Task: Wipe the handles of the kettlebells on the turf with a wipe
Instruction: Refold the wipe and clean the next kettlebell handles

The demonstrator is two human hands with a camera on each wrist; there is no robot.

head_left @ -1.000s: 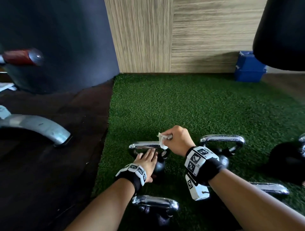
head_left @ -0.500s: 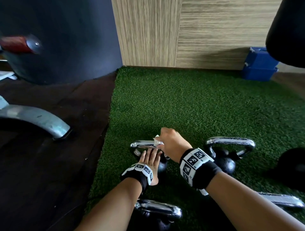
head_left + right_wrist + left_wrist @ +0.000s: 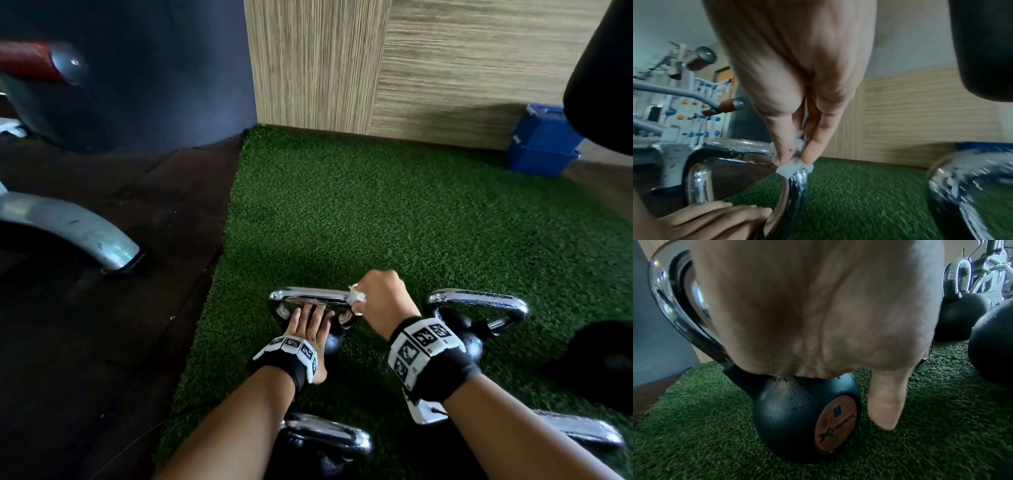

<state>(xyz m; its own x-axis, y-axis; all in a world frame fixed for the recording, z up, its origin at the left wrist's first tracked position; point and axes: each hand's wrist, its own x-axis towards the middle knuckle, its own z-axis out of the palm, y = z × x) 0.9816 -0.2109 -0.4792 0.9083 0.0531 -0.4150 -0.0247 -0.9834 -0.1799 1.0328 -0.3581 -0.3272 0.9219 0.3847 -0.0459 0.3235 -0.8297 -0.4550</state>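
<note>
A black kettlebell (image 3: pixel 797 415) with a chrome handle (image 3: pixel 308 297) stands on the green turf (image 3: pixel 376 222). My right hand (image 3: pixel 380 294) pinches a crumpled white wipe (image 3: pixel 356 295) around the right end of that handle; the wipe (image 3: pixel 794 167) shows under thumb and finger at the handle's bend. My left hand (image 3: pixel 310 325) rests flat on the kettlebell's body, its fingers straight and reaching through the handle loop. A second kettlebell (image 3: pixel 479 305) with a chrome handle stands just to the right.
Two more chrome handles lie near me (image 3: pixel 329 435) and at right (image 3: pixel 582 428), and a large black kettlebell (image 3: pixel 603 363) sits at far right. A blue box (image 3: pixel 544 140) stands by the wood wall. Dark floor with a metal machine foot (image 3: pixel 89 236) lies left.
The right hand with the wipe slid left along the handle, then back toward its right end. The left hand stayed pressed on the kettlebell.
</note>
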